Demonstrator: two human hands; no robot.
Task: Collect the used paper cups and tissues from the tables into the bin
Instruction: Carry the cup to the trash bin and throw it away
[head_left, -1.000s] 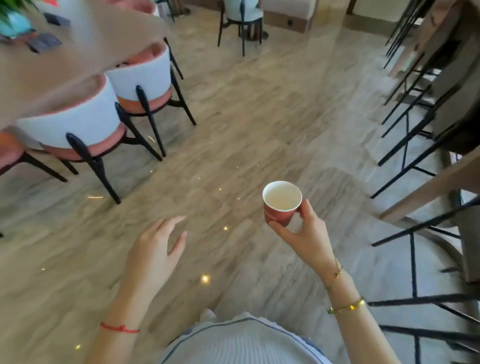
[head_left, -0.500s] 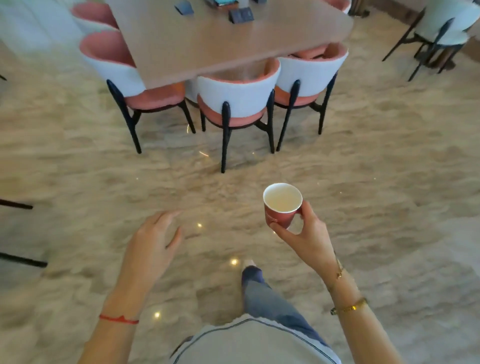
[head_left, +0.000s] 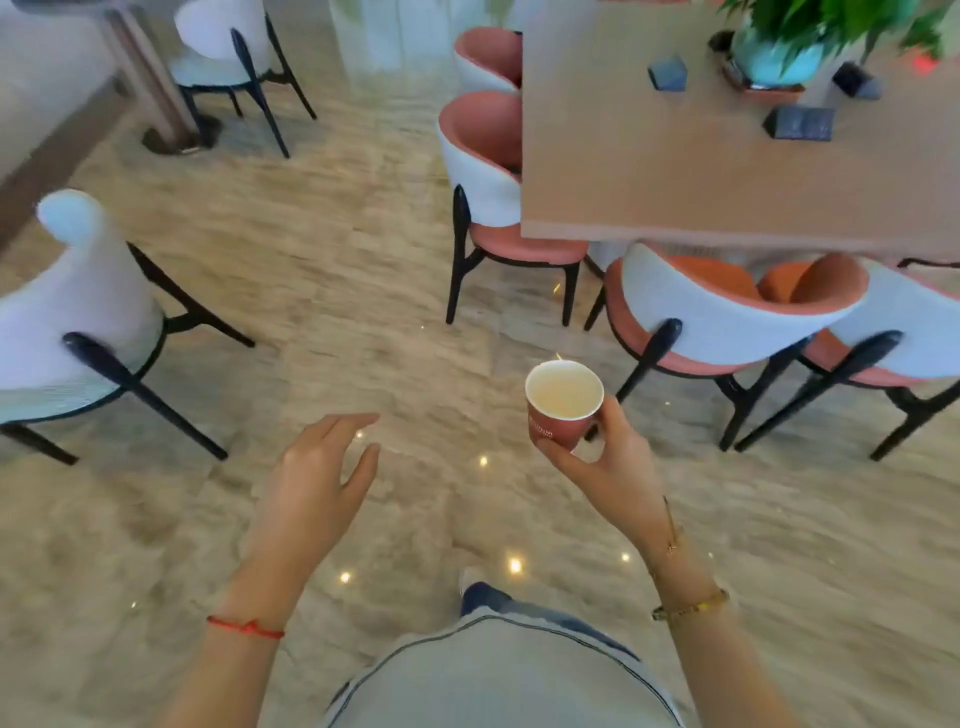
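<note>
My right hand (head_left: 605, 467) holds a red paper cup (head_left: 561, 408) upright by its lower side, out in front of me over the floor; the cup's white inside looks empty. To its left my left hand (head_left: 317, 480) hovers with fingers spread and nothing in it. No bin and no tissues appear in view.
A wooden table (head_left: 675, 171) stands at the upper right with a potted plant (head_left: 779, 47) and small dark card holders. Pink-and-white chairs (head_left: 727, 322) ring it. A white chair (head_left: 78, 312) is at the left, another (head_left: 228, 47) by a column far left. Marble floor lies ahead.
My view has swung left across the room: the table and its chairs have slid to the upper right. Both hands keep their pose, the cup still held upright.
</note>
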